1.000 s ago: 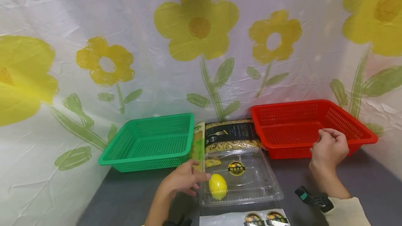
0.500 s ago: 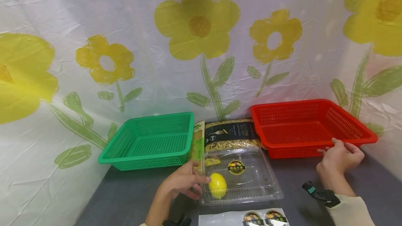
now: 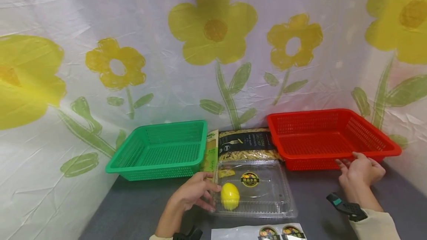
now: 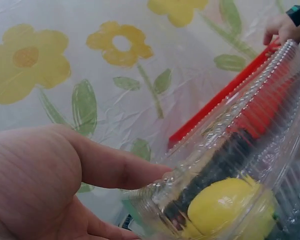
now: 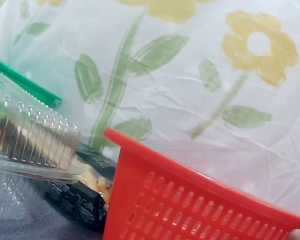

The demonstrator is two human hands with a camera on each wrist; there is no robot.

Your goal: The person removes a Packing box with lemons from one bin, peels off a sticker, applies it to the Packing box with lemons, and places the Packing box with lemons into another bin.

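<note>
A clear plastic clamshell box (image 3: 263, 203) with a round fruit label on its lid lies at front centre. Through its left end shows a yellow lemon (image 3: 230, 196), also visible behind ridged plastic in the left wrist view. My left hand (image 3: 192, 192) pinches the box's left edge, thumb and fingers at different heights beside the lemon. Off to the right, my right hand (image 3: 363, 171) has its fingertips at the front rim of a red basket (image 3: 320, 155). Only a fingertip (image 5: 294, 235) of that hand shows in the right wrist view, against the basket wall.
A green basket (image 3: 156, 175) stands at left. Behind the box lie a dark pasta bag (image 3: 247, 142) and a green-yellow packet (image 3: 210, 156). A sheet of fruit labels (image 3: 237, 233) lies at the near table edge. A flower-printed cloth (image 3: 160, 95) hangs behind everything.
My right hand has come down from over the red basket's front rim, slightly rightward, and its fingers have loosened. The clamshell box has shifted a little to the left at my left hand.
</note>
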